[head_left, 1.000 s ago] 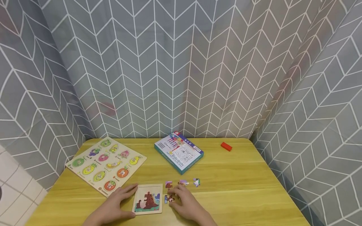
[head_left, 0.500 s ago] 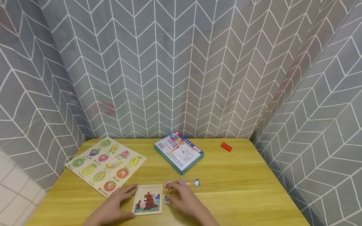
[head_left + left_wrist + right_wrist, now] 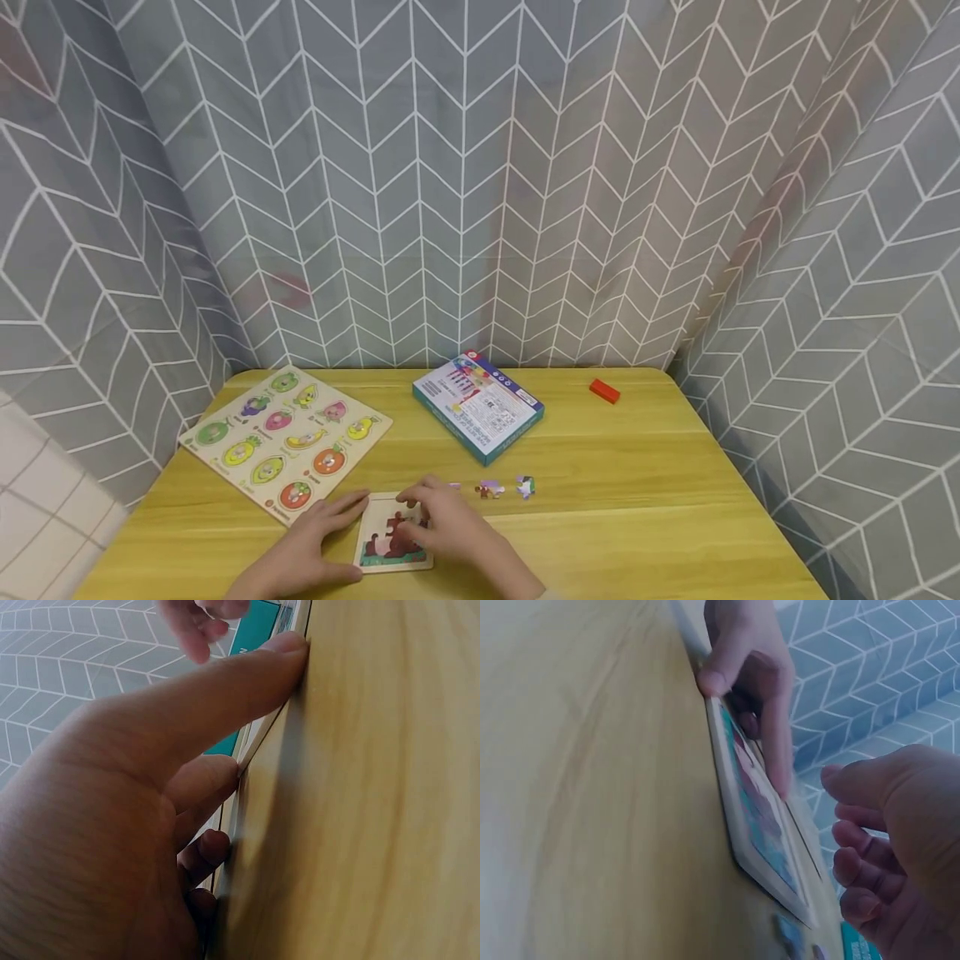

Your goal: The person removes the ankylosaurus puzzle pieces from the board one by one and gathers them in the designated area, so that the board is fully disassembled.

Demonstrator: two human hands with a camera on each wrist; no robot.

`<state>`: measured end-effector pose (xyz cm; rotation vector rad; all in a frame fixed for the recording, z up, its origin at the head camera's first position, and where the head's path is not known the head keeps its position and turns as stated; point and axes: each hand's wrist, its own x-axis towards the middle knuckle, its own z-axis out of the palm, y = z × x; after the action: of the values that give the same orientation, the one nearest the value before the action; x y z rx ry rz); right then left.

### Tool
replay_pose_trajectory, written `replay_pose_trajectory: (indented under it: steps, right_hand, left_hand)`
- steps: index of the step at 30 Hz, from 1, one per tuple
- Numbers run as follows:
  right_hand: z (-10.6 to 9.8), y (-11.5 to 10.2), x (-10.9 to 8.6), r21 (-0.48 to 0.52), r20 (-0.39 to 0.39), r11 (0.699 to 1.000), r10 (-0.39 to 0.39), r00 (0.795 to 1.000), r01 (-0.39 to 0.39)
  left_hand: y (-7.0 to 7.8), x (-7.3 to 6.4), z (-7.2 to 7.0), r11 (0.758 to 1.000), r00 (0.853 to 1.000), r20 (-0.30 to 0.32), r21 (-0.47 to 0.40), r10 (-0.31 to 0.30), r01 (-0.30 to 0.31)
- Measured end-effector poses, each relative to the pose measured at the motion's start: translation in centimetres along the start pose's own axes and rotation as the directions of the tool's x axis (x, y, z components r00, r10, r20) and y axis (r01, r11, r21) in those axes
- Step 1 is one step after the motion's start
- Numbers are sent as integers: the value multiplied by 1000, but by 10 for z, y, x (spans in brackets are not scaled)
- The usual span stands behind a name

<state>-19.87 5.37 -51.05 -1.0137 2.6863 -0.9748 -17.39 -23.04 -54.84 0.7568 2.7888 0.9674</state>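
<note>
A small wooden jigsaw puzzle tray (image 3: 396, 568) lies on the table, its brown animal picture partly assembled. My left hand (image 3: 306, 543) holds the tray's left side, thumb at the near corner and index finger at the far one. Over the tray's right half hovers my right hand (image 3: 450, 521), hiding part of the picture. Its thumb and index finger stand apart in the head view, and the right wrist view shows loosely bent fingers with nothing between them. Beside the tray's edge is a blurred blue puzzle piece (image 3: 787, 931). Two more pieces, a brown-and-purple piece (image 3: 491, 489) and a green-and-white piece (image 3: 526, 487), lie farther right.
A wooden fruit puzzle board (image 3: 352, 446) lies at the left, close to my left hand. Behind the loose pieces is a teal-edged flat box (image 3: 483, 412). A red block (image 3: 604, 391) sits near the back right. Patterned curtains (image 3: 480, 208) surround the table.
My right hand has moved left from the loose pieces to above the tray, uncovering the brown-and-purple piece. My left hand keeps its place on the tray.
</note>
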Motion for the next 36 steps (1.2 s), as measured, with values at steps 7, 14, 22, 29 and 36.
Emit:
replay_pose_trajectory:
  steps: [7, 14, 22, 29, 36]
  right_hand:
    - [17, 5, 1, 7, 32, 1000, 26, 999, -27]
    - [22, 8, 0, -15, 20, 999, 29, 999, -29]
    - [27, 10, -2, 19, 1, 1000, 22, 1000, -22]
    - [28, 7, 0, 64, -15, 997, 53, 998, -52]
    - [29, 4, 3, 127, -24, 986, 111, 994, -107]
  left_hand:
    - [0, 2, 2, 1000, 1000, -10, 24, 8, -8]
    - [1, 1, 1, 1000, 1000, -8, 23, 1, -1]
    - [2, 1, 1, 999, 1000, 19, -30, -16, 17]
    - [2, 0, 0, 1000, 1000, 16, -20, -18, 19]
    - [3, 0, 0, 1000, 1000, -11, 26, -3, 3]
